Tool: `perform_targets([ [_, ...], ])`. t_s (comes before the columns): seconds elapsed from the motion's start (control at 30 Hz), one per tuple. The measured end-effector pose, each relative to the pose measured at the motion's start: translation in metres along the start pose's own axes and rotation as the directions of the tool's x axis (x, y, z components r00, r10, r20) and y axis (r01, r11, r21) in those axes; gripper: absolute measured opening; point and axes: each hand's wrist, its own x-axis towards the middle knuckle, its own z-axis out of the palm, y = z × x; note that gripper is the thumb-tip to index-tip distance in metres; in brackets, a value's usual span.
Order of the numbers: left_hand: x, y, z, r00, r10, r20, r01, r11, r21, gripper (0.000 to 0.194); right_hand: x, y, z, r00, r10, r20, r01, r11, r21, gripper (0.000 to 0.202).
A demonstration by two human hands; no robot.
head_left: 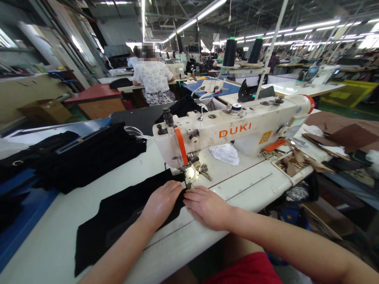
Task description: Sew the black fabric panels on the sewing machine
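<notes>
A long piece of black fabric lies flat on the white bed of a DUKI sewing machine, its far right end at the needle area. My left hand rests on that end with its fingers drawn together, holding the fabric close to the presser foot. A small white piece shows by its fingertips. Right beside it, my right hand grips the fabric's near edge, fingers close together and fingertips almost touching the left ones. The machine head stands just beyond both hands.
White slips lie under the machine arm. A tray of small parts sits at the right end. Piled black fabric pieces lie on the left. Beyond, a person in a patterned top works; thread cones stand behind the machine.
</notes>
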Motion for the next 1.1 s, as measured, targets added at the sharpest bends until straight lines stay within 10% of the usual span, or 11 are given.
perform_targets([
  [0.67, 0.001, 0.001, 0.001, 1.0, 0.005, -0.008, -0.005, 1.0, -0.002, 0.027, 0.002, 0.004, -0.004, 1.0, -0.011, 0.013, 0.011, 1.0, 0.001, 0.022],
  [1.1, -0.015, 0.016, 0.005, 0.977, -0.206, 0.049, 0.207, 0.978, -0.012, 0.037, 0.03, 0.039, -0.007, 0.997, 0.003, 0.082, 0.015, 0.976, -0.217, 0.015],
])
